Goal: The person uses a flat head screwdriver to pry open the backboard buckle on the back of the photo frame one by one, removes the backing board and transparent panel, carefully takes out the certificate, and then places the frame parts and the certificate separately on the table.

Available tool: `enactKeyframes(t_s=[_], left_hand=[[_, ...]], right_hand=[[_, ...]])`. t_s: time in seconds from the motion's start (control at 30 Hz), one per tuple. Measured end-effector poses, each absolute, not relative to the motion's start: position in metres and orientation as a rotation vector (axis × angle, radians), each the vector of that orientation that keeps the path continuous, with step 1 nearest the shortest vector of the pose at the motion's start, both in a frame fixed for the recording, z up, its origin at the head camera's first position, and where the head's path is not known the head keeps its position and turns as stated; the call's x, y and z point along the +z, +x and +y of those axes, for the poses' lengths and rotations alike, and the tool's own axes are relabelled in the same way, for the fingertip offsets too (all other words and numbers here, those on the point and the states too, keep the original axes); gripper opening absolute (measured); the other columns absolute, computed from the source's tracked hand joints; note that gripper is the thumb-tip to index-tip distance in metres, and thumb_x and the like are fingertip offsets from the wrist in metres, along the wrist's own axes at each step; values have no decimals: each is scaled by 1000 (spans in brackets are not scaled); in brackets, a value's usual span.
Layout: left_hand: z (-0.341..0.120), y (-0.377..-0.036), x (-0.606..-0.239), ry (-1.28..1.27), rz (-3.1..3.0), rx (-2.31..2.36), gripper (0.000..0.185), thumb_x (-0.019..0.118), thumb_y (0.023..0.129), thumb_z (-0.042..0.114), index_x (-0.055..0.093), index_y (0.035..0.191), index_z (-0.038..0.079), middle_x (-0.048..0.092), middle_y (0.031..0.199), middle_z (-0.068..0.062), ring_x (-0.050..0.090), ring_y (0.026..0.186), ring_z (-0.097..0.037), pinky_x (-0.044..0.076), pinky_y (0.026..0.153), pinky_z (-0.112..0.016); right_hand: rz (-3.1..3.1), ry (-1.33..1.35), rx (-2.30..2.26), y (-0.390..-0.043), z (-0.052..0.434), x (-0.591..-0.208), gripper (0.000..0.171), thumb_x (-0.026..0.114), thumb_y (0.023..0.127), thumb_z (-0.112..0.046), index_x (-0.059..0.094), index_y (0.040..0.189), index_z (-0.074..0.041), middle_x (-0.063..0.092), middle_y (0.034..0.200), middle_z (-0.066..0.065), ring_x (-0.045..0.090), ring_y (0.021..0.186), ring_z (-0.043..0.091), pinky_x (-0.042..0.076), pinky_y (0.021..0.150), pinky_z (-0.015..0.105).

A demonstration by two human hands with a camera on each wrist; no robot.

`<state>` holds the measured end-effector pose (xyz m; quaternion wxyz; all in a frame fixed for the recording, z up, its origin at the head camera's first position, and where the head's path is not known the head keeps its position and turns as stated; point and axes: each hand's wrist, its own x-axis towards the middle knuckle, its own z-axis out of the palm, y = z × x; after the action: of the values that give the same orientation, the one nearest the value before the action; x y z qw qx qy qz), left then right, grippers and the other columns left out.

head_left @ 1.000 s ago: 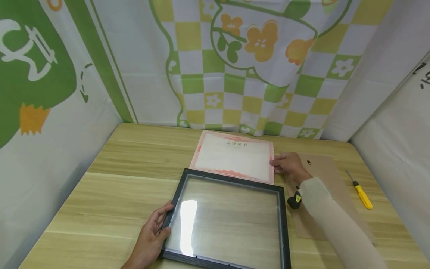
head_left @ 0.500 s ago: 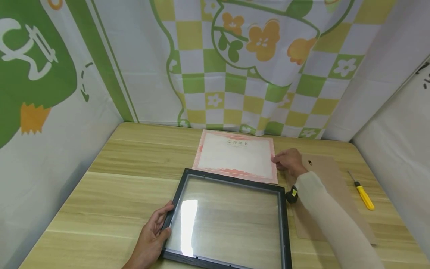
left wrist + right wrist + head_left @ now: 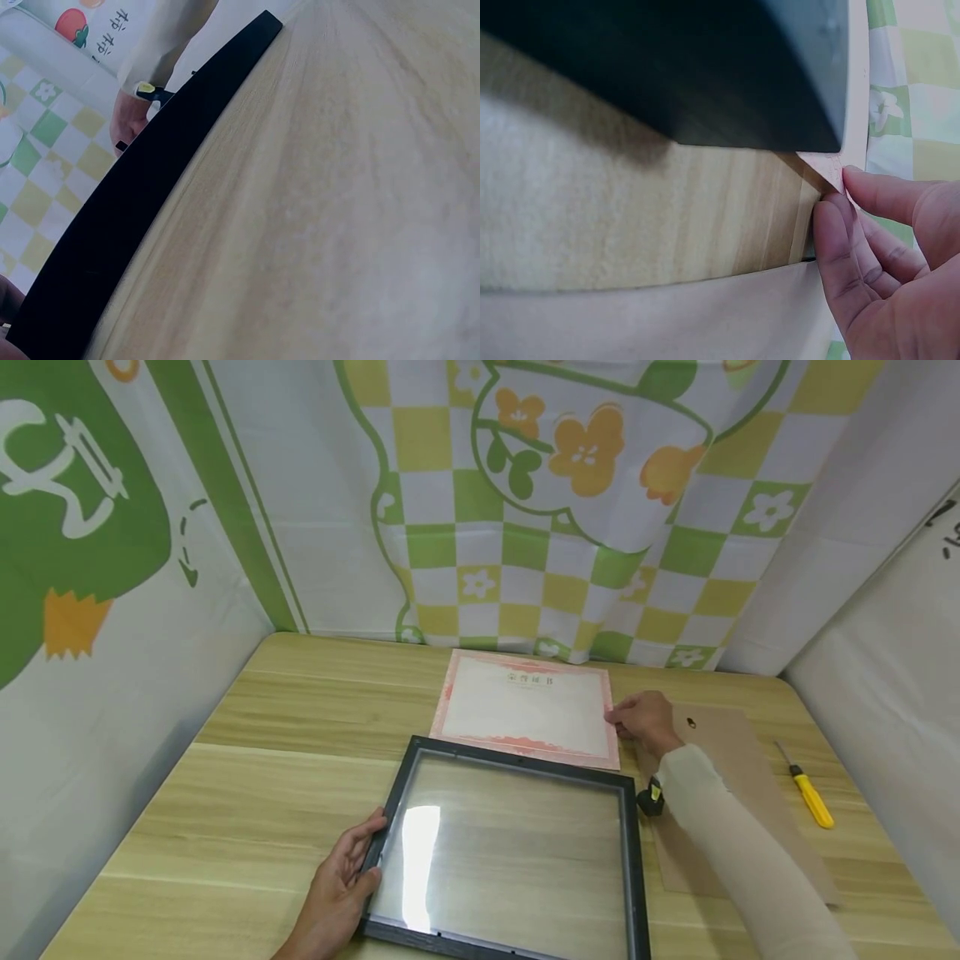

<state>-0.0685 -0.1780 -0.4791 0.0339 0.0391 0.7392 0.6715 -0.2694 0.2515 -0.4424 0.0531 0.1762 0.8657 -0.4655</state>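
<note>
A black picture frame with a glass pane lies flat on the wooden table. My left hand grips its left edge, thumb on top; in the left wrist view only the frame's black side shows. Beyond the frame lies a certificate with a pink border. My right hand pinches its right edge. The right wrist view shows thumb and fingertips meeting at the paper's corner, beside the frame's corner.
A brown backing board lies under my right forearm, right of the frame. A yellow-handled screwdriver rests near the table's right edge. Patterned cloth walls close in the table at the back and both sides.
The certificate has slid slightly to the right with my right hand over the last second. My left hand and the frame have stayed put.
</note>
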Motion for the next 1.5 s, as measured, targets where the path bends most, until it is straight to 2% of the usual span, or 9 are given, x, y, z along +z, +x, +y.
enactKeyframes(t_s=[0.2, 0.37, 0.57, 0.8, 1.03, 1.2, 1.3, 1.5], left_hand=[[-176, -66, -477, 79, 2291, 2020, 58, 44, 84, -21, 44, 138, -2, 30, 158, -22, 28, 140, -11, 28, 101, -1], [-175, -64, -474, 17, 2285, 1985, 59, 43, 84, -21, 44, 139, 0, 29, 160, -18, 25, 143, -14, 27, 102, -1], [-174, -60, -471, -10, 2259, 1967, 61, 43, 83, -21, 41, 141, 1, 24, 161, -18, 20, 147, -30, 24, 102, 0], [-173, -59, -470, -47, 2247, 1960, 61, 43, 84, -20, 40, 141, 1, 24, 162, -18, 19, 149, -30, 24, 103, 0], [-172, -57, -471, -17, 2257, 1994, 61, 43, 82, -21, 41, 140, -2, 25, 160, -22, 20, 147, -33, 25, 102, 0], [-171, -57, -472, -21, 2265, 1990, 61, 43, 82, -20, 41, 140, -1, 25, 160, -22, 20, 147, -33, 26, 101, 1], [-171, -58, -471, -31, 2261, 1977, 60, 43, 83, -20, 40, 141, -1, 24, 161, -21, 19, 148, -33, 25, 102, 0], [-170, -59, -470, -72, 2244, 1965, 60, 43, 84, -20, 39, 141, 0, 23, 162, -19, 18, 150, -32, 25, 104, -2]], right_hand=[[2659, 536, -1394, -270, 252, -445, 25, 75, 83, -4, 71, 103, 10, 74, 75, 10, 68, 60, 11, 60, 60, 25], [2668, 533, -1362, -271, 252, -447, 23, 76, 82, -3, 72, 100, 9, 73, 69, 8, 66, 56, 11, 58, 55, 24], [2722, 518, -1275, -273, 249, -445, 18, 76, 82, -5, 72, 96, 7, 73, 69, 8, 64, 53, 10, 54, 51, 21], [2739, 515, -1265, -270, 248, -445, 18, 76, 83, -6, 72, 96, 6, 73, 71, 10, 64, 54, 10, 54, 51, 21], [2937, 420, -1173, -263, 247, -443, 18, 68, 89, -17, 74, 96, -1, 75, 88, 14, 66, 68, 18, 51, 56, 22], [3166, 137, -1111, -248, 233, -425, 20, 65, 93, -19, 75, 97, -1, 75, 93, 18, 70, 79, 30, 56, 64, 35], [3164, -63, -1119, -230, 213, -411, 18, 66, 93, -17, 74, 98, -1, 74, 93, 17, 70, 83, 31, 58, 72, 43], [3066, -391, -1071, -188, 166, -396, 14, 69, 91, -16, 73, 99, -5, 74, 92, 9, 70, 81, 22, 59, 70, 37]])
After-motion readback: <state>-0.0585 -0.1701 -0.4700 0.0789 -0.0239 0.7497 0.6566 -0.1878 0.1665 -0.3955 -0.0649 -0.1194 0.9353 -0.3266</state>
